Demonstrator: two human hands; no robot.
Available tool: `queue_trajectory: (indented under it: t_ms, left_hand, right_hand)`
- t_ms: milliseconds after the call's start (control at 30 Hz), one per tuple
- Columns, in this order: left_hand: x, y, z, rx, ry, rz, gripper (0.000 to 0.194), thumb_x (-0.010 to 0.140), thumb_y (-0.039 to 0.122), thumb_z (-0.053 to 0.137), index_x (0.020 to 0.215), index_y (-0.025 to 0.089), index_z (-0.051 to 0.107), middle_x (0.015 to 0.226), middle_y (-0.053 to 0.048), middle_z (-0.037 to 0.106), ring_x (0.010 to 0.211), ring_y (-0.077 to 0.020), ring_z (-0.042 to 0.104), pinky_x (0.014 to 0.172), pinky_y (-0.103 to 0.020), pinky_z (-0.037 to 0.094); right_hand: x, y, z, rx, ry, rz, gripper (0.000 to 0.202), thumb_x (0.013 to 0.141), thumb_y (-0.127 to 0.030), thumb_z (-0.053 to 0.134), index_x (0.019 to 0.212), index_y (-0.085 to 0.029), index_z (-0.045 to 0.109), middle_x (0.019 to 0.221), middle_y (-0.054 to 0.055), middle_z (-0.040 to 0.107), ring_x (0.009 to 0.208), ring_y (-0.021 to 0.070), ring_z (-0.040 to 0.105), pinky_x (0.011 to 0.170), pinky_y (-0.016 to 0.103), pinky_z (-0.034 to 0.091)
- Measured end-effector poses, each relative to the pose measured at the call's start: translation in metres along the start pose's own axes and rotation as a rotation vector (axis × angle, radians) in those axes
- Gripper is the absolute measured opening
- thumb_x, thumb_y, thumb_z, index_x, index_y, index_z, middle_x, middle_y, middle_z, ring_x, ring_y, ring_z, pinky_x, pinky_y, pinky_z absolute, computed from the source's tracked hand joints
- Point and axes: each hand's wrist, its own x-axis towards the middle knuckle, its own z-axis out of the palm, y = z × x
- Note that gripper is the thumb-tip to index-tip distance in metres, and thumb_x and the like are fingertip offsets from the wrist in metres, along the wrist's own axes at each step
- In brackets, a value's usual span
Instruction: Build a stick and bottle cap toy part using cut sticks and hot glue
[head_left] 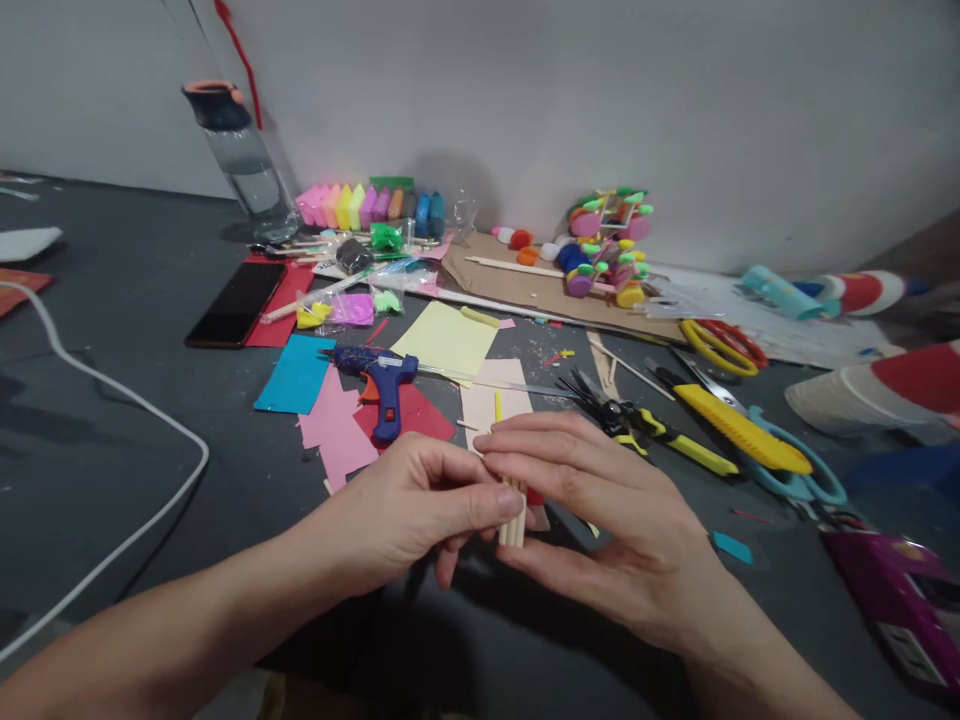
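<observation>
Near the table's front edge, my left hand [442, 500] pinches several short, pale wooden sticks [512, 528] standing side by side in a small bundle. Its thumb lies across the front of them. My right hand [615, 510] closes round the same bundle from the other side, thumb at the lower end and fingers over the top. The upper part of the sticks is hidden by my fingers. Just beyond my hands are a pale pink sheet [487, 380] and a blue glue gun [388, 385] lying on its side, with red paper [420, 415] partly under it.
Cutting pliers [675, 440], a yellow utility knife [742, 425] and scissors [814, 485] lie at the right, near paper cups [832, 390]. A phone [236, 305], water bottle [251, 165] and white cable [169, 415] occupy the left. Colourful clay models [607, 250] stand on cardboard [495, 280] behind.
</observation>
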Motion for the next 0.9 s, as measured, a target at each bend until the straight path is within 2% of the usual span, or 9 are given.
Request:
queue_trajectory:
  t_ms: [100,300,533,667,900]
  left_hand:
    - [0.0013,-0.0002,-0.0010,-0.010,-0.020,-0.015,0.030,0.081,0.039,0.075,0.066,0.013,0.071,0.057,0.002,0.058,0.039,-0.0050,0.050,0.037,-0.015,0.035]
    - [-0.0009,-0.0033,-0.0039,0.044,-0.021,-0.011,0.027,0.083,0.036,0.071,0.069,0.013,0.071,0.058,0.003,0.057,0.039,-0.0049,0.052,0.037,-0.014,0.038]
    - [-0.0020,0.0002,0.0023,0.038,-0.004,0.048,0.023,0.086,0.027,0.068,0.069,0.014,0.072,0.062,0.002,0.061,0.044,-0.0032,0.050,0.041,-0.011,0.040]
    - [-0.0017,0.0015,0.0042,0.032,0.045,0.071,0.027,0.087,0.024,0.067,0.062,0.014,0.069,0.060,0.003,0.059,0.044,-0.0028,0.049,0.041,-0.010,0.041]
    - [0.0010,-0.0027,-0.0029,0.030,0.026,0.028,0.025,0.085,0.031,0.069,0.067,0.012,0.071,0.064,0.001,0.064,0.039,-0.0024,0.051,0.039,-0.012,0.038]
  right_hand:
    - [-0.0006,0.0010,-0.0010,0.034,-0.047,0.000,0.043,0.093,-0.026,0.071,0.133,-0.015,0.059,0.129,0.009,0.065,0.126,0.0183,0.055,0.108,0.030,0.045]
    - [-0.0036,0.0005,-0.0026,0.065,-0.120,0.063,0.044,0.098,-0.032,0.064,0.139,-0.021,0.055,0.139,0.005,0.060,0.130,0.0139,0.053,0.112,0.025,0.041]
    - [-0.0055,0.0006,0.0009,0.044,-0.109,0.073,0.046,0.097,-0.031,0.065,0.141,-0.023,0.053,0.139,0.005,0.061,0.131,0.0161,0.053,0.110,0.028,0.044]
    - [-0.0054,-0.0017,0.0024,0.046,-0.061,0.156,0.045,0.093,-0.034,0.072,0.134,-0.025,0.057,0.137,0.004,0.062,0.126,0.0160,0.057,0.107,0.027,0.047]
    - [-0.0017,-0.0028,0.0036,0.091,-0.040,0.137,0.040,0.093,-0.028,0.071,0.132,-0.023,0.060,0.133,0.003,0.065,0.124,0.0146,0.058,0.106,0.025,0.047]
